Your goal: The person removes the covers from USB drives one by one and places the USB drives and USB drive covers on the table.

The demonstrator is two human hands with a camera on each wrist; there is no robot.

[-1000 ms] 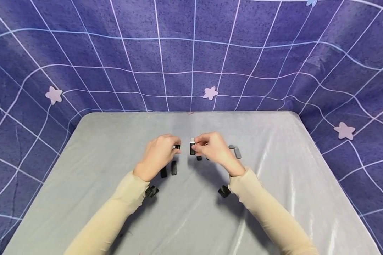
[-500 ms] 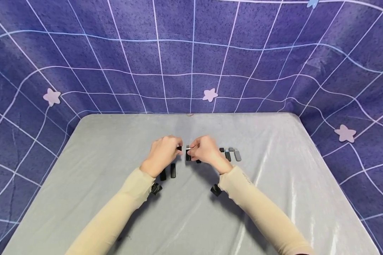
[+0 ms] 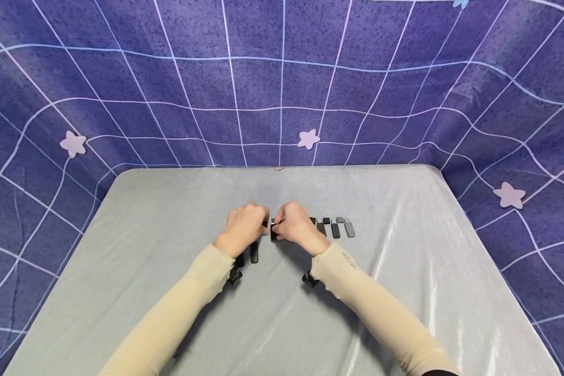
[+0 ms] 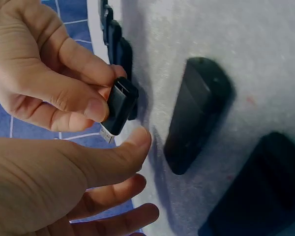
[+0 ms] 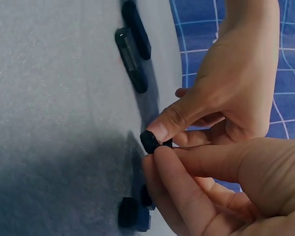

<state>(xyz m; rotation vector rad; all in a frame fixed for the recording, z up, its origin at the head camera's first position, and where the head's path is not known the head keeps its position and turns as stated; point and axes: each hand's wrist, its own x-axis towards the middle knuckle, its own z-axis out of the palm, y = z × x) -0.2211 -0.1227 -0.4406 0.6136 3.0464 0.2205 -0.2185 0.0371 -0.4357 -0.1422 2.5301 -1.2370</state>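
Note:
My right hand (image 3: 295, 224) pinches a black USB stick (image 4: 120, 108) between thumb and fingers, its metal plug bare and pointing away from me. Just to its left, my left hand (image 3: 245, 224) holds a small black cap (image 3: 265, 224) between thumb and fingertips; the left thumb hides this cap in the left wrist view. Only a narrow gap parts the two hands in the head view. By the left wrist lie two black sticks, one (image 3: 254, 253) beside the other (image 3: 239, 260). The right wrist view shows the fingers of both hands crowded together, overlapping the held pieces.
Right of my hands, uncapped USB sticks lie in a row: a dark one (image 3: 321, 228), a black one with a blue plug (image 3: 336, 230) and a grey one (image 3: 350, 228). Small caps (image 3: 326, 221) lie beyond them. A purple gridded curtain (image 3: 282, 83) rises behind the grey-covered table (image 3: 192, 193).
My right hand has moved left with the USB stick, and my left hand slightly right with the cap, so the gap has narrowed. More of the row on the right now shows.

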